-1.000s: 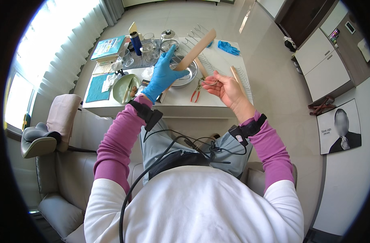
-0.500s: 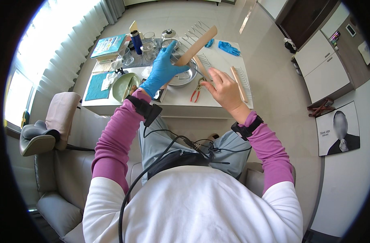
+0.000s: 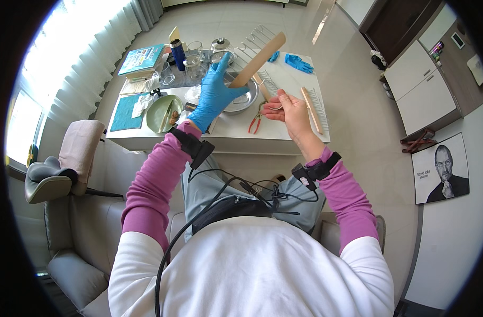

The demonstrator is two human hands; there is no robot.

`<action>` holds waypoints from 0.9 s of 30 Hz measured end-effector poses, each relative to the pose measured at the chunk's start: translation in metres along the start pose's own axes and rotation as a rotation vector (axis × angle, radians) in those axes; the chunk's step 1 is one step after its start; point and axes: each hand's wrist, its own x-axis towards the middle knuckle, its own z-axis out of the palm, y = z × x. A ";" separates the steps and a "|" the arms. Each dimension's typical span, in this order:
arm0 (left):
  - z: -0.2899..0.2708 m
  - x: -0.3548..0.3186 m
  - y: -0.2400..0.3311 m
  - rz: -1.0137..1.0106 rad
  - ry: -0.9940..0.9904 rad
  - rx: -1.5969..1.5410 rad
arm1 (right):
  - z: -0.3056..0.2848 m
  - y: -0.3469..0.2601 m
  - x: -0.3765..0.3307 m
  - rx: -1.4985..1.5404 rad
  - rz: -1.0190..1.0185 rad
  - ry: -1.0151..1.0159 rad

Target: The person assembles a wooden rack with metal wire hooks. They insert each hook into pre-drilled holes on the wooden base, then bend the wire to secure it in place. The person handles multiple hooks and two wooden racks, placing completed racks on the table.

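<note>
Blue nitrile is covering the left hand point(image 3: 216, 94), which is gripping a flat wooden slat point(image 3: 258, 59) angling toward one o'clock above the metal bowl point(image 3: 243, 97). At three o'clock from it, the bare right hand point(image 3: 287, 110) is pinching a thin wire piece; fitting it to the slat probably comes next, needing careful alignment. The wire's shape is too small to make out.

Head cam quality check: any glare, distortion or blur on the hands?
Head view: strong daylight through the curtains blows out the upper-left; fisheye bends the table edge and leaves a black rim at the corners; the gloved left hand with its wooden strip and the bare right hand look sharp and evenly lit, no obvious motion blur.
</note>
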 end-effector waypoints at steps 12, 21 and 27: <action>-0.012 0.004 0.000 -0.056 -0.056 -0.003 | 0.004 -0.002 -0.005 -0.301 -0.146 -0.023; -0.015 0.007 -0.012 -0.064 -0.142 -0.059 | -0.003 -0.011 -0.011 -1.506 -1.056 0.087; -0.017 0.006 -0.005 -0.057 -0.122 0.009 | -0.004 -0.012 -0.006 -1.458 -1.136 0.070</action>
